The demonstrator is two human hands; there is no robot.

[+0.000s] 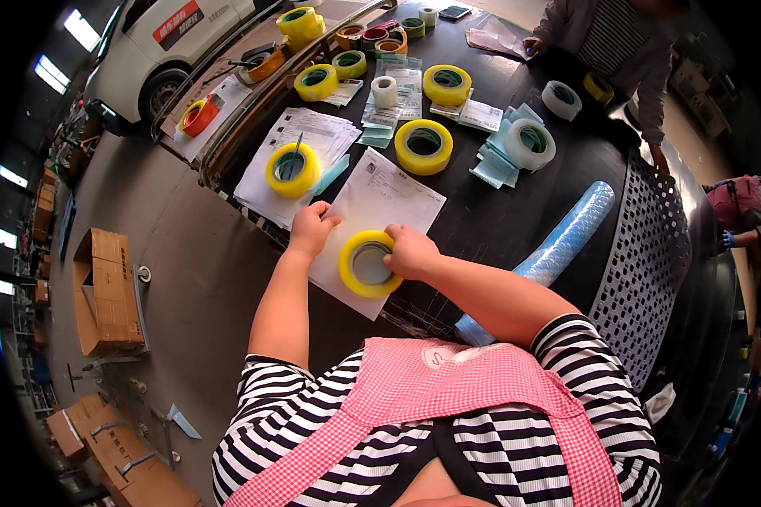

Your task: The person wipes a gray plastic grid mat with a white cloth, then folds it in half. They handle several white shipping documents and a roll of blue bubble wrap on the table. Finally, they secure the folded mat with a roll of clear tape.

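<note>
My right hand [410, 252] grips the right side of a wide yellow roll of packing tape [347, 267], held over the lower part of a white printed sheet of paper [397, 193]. At the sheet's left edge my left hand [313, 228] is closed, thumb and fingers pinching the paper. Just beyond lies a stack of printed papers [266, 139], topped by another yellow tape roll [311, 176] with a pen [299, 140] standing in its core. A further yellow tape roll [423, 165] rests past the sheet's far edge.
Several tape rolls and label slips [482, 115] cover the far part of the black table [516, 76]. Right of my arm lie a bubble wrap roll [571, 228] and a perforated mat [647, 253]. A person [626, 42] stands across the table. Cardboard boxes [114, 291] stand left.
</note>
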